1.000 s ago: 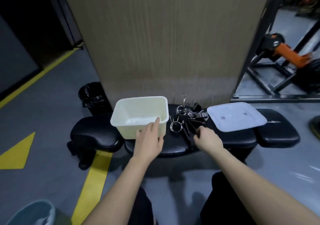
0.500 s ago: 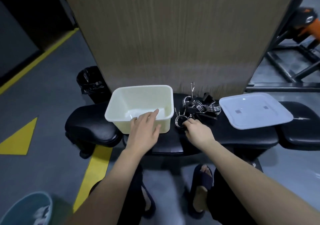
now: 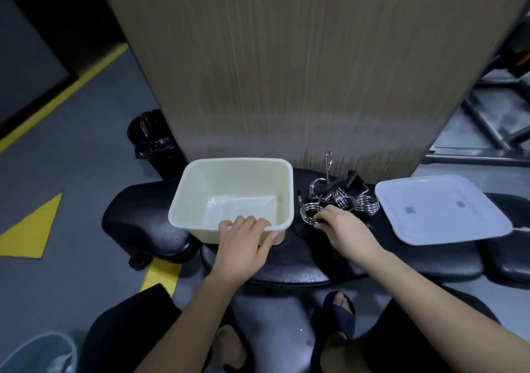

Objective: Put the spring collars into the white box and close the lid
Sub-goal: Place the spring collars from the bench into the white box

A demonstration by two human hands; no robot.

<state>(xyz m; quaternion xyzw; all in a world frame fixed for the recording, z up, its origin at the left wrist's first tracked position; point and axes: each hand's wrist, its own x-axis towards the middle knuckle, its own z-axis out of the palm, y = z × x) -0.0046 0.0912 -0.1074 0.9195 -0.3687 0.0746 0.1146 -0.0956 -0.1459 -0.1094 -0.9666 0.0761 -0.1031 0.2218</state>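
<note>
On the black padded counter, the open white box is gripped at its near rim by the left hand, fingers hooked inside and thumb outside. Just right of it, the nearest spring collar of the heaped spring collars is pinched by the right hand. Farther right, the lid is laid flat.

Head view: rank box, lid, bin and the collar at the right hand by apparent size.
1-2. Box and lid: they look about alike, so no clear call.
3. Bin, though it stands farther off.
4. Collar, pinched by the right hand.
</note>
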